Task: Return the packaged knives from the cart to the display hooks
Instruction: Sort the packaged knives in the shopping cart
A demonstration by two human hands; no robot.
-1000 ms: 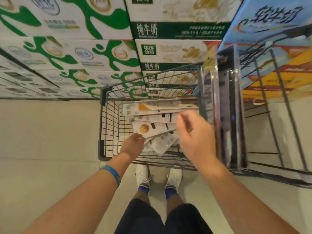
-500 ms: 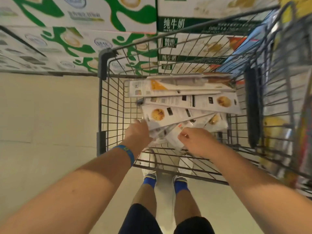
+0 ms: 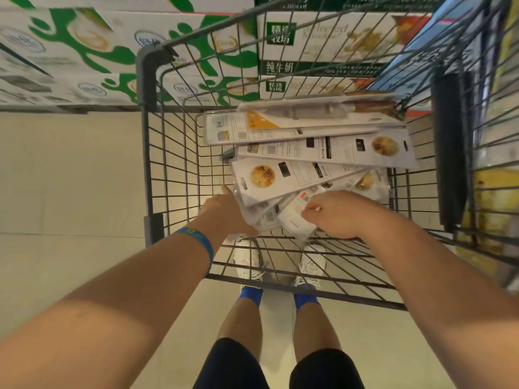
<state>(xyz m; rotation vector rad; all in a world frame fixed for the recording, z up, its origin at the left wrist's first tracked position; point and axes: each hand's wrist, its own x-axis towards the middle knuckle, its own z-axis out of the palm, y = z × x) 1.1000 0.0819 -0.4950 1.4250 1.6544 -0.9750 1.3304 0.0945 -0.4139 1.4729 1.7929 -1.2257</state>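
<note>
Several packaged knives lie fanned out in the wire cart [image 3: 146, 80]. The farthest packaged knife [image 3: 309, 116] shows its blade through clear plastic. White card packages [image 3: 280, 175] with food pictures overlap below it. My right hand [image 3: 339, 214] pinches the near end of the lowest package [image 3: 295, 220] between thumb and fingers. At the left edge of the fan is my left hand [image 3: 224, 211], one finger straight along the edge. Its other fingers are hidden beneath the packages. No display hooks are in view.
Stacked milk cartons [image 3: 84, 51] in green and white fill the shelf wall beyond the cart. A second wire cart or rack [image 3: 449, 150] with yellow goods stands close on the right. Pale tiled floor [image 3: 70, 178] spreads to the left.
The view has swung down from the rack on the right into the cart. Both hands have reached into the cart; the right hand has dropped onto the near package.
</note>
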